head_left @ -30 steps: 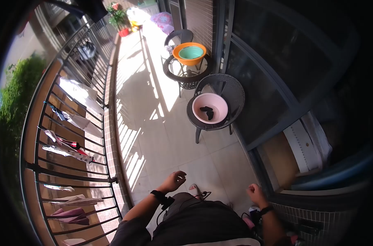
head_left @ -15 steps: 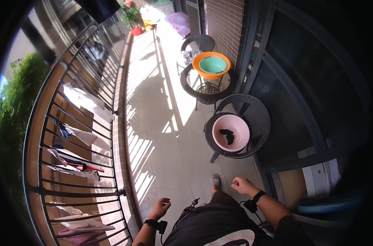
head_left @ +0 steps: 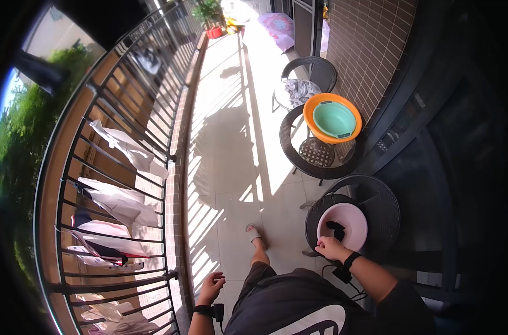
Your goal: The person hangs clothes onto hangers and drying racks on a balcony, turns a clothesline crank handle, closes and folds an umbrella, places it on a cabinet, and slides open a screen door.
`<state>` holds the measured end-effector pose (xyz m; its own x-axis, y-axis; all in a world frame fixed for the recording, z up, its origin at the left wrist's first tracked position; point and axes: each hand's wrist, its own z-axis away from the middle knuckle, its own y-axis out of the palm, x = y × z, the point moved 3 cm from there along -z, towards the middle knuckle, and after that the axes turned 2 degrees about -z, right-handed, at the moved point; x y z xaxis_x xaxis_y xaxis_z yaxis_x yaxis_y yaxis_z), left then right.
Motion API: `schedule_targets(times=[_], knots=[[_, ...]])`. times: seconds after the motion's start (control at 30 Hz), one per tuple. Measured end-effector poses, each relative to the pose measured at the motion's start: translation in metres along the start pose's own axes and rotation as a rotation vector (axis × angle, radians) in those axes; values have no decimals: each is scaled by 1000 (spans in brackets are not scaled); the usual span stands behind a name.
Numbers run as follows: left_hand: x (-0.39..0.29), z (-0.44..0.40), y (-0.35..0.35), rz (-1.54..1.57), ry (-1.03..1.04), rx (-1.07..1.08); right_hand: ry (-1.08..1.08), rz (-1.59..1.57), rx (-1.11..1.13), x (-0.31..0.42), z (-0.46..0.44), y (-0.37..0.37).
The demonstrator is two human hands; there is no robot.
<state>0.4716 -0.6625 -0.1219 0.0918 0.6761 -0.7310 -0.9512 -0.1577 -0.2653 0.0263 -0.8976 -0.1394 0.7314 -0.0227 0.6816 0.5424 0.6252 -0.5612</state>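
Note:
A pink basin (head_left: 359, 215) sits on the seat of a dark wicker chair (head_left: 390, 209), with black cloth items (head_left: 336, 230) inside it that look like socks. My right hand (head_left: 333, 249) is over the basin's near left rim, its fingers curled together and nothing visible in them. Whether it touches the rim I cannot tell. My left hand (head_left: 211, 287) hangs low on the left, holding nothing, fingers loosely bent and a little apart. Both wrists wear black bands with small boxes and cables.
A round table (head_left: 290, 142) bears an orange basin (head_left: 311, 124) with a green basin (head_left: 335, 120) in it. Behind stands another wicker chair (head_left: 326, 70) with patterned cloth. Clothes (head_left: 120, 201) hang along the left railing (head_left: 92, 86). A potted plant (head_left: 208, 14) stands far ahead.
I have stepped forward along the balcony. The chair with the pink basin now lies closer, and my right hand has come over its rim. My left hand stays low and empty.

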Motion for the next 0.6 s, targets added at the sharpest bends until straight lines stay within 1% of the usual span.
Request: schedule_targets(times=[0.03, 0.1, 0.17, 0.3, 0.4, 0.43, 0.5, 0.57, 0.6], knots=[[-8, -25, -19, 11, -25, -8, -3, 8, -10, 5, -30, -4], [-14, -80, -64, 95, -34, -103, -5, 4, -23, 21, -93, -10], [-40, -132, -109, 119, -51, -152, -32, 29, -58, 43, -144, -19], [-142, -243, -162, 64, 35, -59, -79, 44, -66, 125, -244, -61], [-247, -323, -158, -219, 200, -3, -21, -43, -109, 174, -314, -97], [-277, -350, -154, -289, 238, 50, -17, -70, -118, 186, -336, -108], [-361, -383, -130, -398, 306, 120, -19, -118, -134, 204, -382, -130], [-403, -439, -117, -424, 399, 228, -38, -118, -160, 205, -435, -144], [-426, -463, -111, -487, 428, 248, -50, -117, -174, 205, -463, -153]])
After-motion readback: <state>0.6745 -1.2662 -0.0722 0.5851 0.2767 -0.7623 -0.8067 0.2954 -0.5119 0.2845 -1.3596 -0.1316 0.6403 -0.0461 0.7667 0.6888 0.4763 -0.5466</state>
